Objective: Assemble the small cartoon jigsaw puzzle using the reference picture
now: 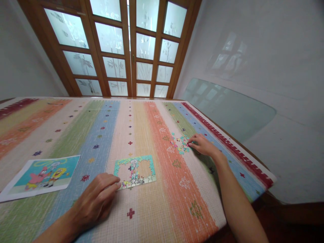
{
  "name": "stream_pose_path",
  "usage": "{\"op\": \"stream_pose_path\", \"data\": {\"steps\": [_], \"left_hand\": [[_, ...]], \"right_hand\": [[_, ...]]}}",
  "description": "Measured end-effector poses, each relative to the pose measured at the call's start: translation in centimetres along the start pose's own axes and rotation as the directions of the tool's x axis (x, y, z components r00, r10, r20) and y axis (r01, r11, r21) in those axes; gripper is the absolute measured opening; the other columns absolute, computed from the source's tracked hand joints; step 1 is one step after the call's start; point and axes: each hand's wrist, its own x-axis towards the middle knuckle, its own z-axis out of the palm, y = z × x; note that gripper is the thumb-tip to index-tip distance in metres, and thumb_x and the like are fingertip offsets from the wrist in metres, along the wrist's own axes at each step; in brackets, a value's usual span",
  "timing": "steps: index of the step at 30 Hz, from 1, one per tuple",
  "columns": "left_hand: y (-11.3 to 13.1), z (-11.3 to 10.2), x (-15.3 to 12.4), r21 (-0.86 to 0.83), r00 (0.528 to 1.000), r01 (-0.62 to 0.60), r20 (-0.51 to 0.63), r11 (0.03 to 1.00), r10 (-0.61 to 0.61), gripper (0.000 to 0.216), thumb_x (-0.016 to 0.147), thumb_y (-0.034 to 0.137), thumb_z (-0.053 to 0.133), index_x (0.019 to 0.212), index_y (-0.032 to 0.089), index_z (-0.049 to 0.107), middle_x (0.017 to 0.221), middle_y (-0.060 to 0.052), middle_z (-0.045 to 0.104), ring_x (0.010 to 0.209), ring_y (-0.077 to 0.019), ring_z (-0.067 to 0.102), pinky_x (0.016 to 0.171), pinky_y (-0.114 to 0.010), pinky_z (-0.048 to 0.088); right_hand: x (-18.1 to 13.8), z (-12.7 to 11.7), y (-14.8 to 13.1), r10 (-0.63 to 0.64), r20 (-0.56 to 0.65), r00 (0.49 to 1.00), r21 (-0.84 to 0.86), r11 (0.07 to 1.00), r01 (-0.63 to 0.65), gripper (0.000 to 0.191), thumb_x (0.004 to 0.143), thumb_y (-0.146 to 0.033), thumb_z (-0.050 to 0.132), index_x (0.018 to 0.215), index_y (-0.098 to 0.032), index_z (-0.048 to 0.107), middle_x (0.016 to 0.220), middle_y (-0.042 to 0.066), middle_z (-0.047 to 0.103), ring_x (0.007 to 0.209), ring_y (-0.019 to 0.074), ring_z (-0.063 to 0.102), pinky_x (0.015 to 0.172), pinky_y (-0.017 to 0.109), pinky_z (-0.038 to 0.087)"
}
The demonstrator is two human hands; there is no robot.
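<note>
A partly assembled jigsaw puzzle [147, 179] lies on the striped tablecloth, its frame joined around gaps where cloth shows through. A squid-like cartoon figure runs up its middle. My left hand [97, 199] rests at the puzzle's lower left corner, fingers curled together and fingertips by the edge; whatever is under them is hidden. Farther off to the right, my right hand [202, 145] pinches a small, partly hidden puzzle piece [188, 144] at the side of a pile of loose puzzle pieces [181, 148]. Those pieces are mostly teal, yellow and pink.
On the left lies a printed reference picture [43, 177] of cartoon figures. The tablecloth [162, 209] covers the table, whose right edge runs beside my right arm. Beyond stand wooden doors [131, 50] with frosted panes; a glass panel [227, 104] is at the right wall.
</note>
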Motion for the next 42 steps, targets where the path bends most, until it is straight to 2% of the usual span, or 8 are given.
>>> {"op": "stream_pose_path", "data": {"steps": [8, 13, 16, 20, 28, 33, 36, 42], "left_hand": [[0.3, -0.1, 0.3, 0.003, 0.997, 0.034, 0.075, 0.999, -0.035, 0.036, 0.093, -0.005, 0.049, 0.123, 0.01, 0.06, 0.107, -0.012, 0.067, 0.102, -0.0215, 0.063, 0.094, -0.037, 0.054], [0.4, -0.1, 0.4, 0.011, 0.994, 0.051, 0.101, 0.999, -0.051, 0.035, 0.094, -0.003, 0.048, 0.124, 0.012, 0.061, 0.105, -0.011, 0.068, 0.1, -0.022, 0.064, 0.093, -0.038, 0.054], [0.3, 0.0, 0.4, 0.023, 0.993, 0.049, 0.103, 0.999, -0.051, 0.034, 0.095, -0.001, 0.047, 0.123, 0.013, 0.062, 0.104, -0.011, 0.069, 0.099, -0.0217, 0.064, 0.092, -0.038, 0.055], [0.2, 0.0, 0.4, 0.051, 0.993, 0.039, 0.114, 0.998, -0.044, 0.033, 0.096, 0.002, 0.046, 0.123, 0.014, 0.062, 0.102, -0.01, 0.07, 0.097, -0.0215, 0.065, 0.091, -0.037, 0.056], [0.0, 0.3, 0.3, 0.036, 0.992, 0.032, 0.123, 0.999, -0.036, 0.031, 0.097, 0.0, 0.047, 0.122, 0.01, 0.062, 0.105, -0.011, 0.068, 0.1, -0.0216, 0.063, 0.094, -0.037, 0.053], [0.1, 0.2, 0.3, 0.043, 0.992, 0.035, 0.123, 0.998, -0.04, 0.031, 0.097, 0.002, 0.047, 0.123, 0.011, 0.062, 0.104, -0.011, 0.069, 0.097, -0.0213, 0.064, 0.091, -0.037, 0.055], [0.1, 0.1, 0.4, 0.042, 0.991, 0.038, 0.128, 0.998, -0.043, 0.032, 0.098, 0.004, 0.046, 0.124, 0.013, 0.062, 0.103, -0.01, 0.069, 0.097, -0.0211, 0.064, 0.091, -0.036, 0.056], [0.0, 0.0, 0.8, 0.018, 0.994, 0.002, 0.107, 1.0, -0.004, 0.033, 0.1, -0.001, 0.039, 0.119, 0.01, 0.063, 0.101, -0.01, 0.068, 0.096, -0.0198, 0.063, 0.091, -0.034, 0.053]], "right_hand": [[0.0, -0.1, -0.2, 0.026, 0.024, 0.999, -0.026, 0.999, -0.026, 0.013, 0.09, -0.029, 0.066, 0.092, -0.022, 0.077, 0.102, 0.011, 0.07, 0.104, 0.0296, 0.06, 0.096, 0.043, 0.047], [-0.1, -0.6, -1.3, -0.027, 0.017, 0.999, 0.008, 1.0, 0.027, 0.013, 0.09, -0.026, 0.064, 0.092, -0.022, 0.076, 0.102, 0.01, 0.068, 0.103, 0.0274, 0.06, 0.097, 0.042, 0.046], [-0.3, -0.9, -2.5, -0.074, 0.074, 0.995, 0.044, 0.997, 0.071, 0.01, 0.088, -0.029, 0.068, 0.091, -0.023, 0.075, 0.099, 0.009, 0.067, 0.101, 0.0261, 0.06, 0.096, 0.039, 0.047], [-0.3, -1.0, -3.2, -0.075, 0.118, 0.99, 0.039, 0.997, 0.071, 0.01, 0.084, -0.028, 0.071, 0.092, -0.022, 0.073, 0.098, 0.009, 0.066, 0.099, 0.0258, 0.059, 0.094, 0.039, 0.048], [-0.3, -0.7, -3.0, -0.073, 0.113, 0.991, 0.059, 0.996, 0.067, 0.008, 0.083, -0.026, 0.073, 0.09, -0.023, 0.07, 0.096, 0.009, 0.066, 0.099, 0.0265, 0.06, 0.092, 0.039, 0.049], [-0.3, -0.8, -2.9, -0.084, 0.117, 0.99, 0.06, 0.995, 0.077, 0.009, 0.084, -0.026, 0.072, 0.093, -0.024, 0.071, 0.097, 0.008, 0.067, 0.097, 0.0252, 0.061, 0.093, 0.039, 0.048], [-0.2, -0.8, -2.8, -0.094, 0.113, 0.989, 0.067, 0.994, 0.087, 0.004, 0.086, -0.025, 0.069, 0.089, -0.023, 0.071, 0.094, 0.008, 0.068, 0.096, 0.0245, 0.061, 0.091, 0.038, 0.049], [-0.2, -0.7, -2.8, -0.075, 0.106, 0.991, 0.043, 0.997, 0.071, 0.013, 0.088, -0.026, 0.064, 0.077, -0.023, 0.07, 0.087, 0.007, 0.069, 0.09, 0.0242, 0.063, 0.089, 0.039, 0.049]]}}
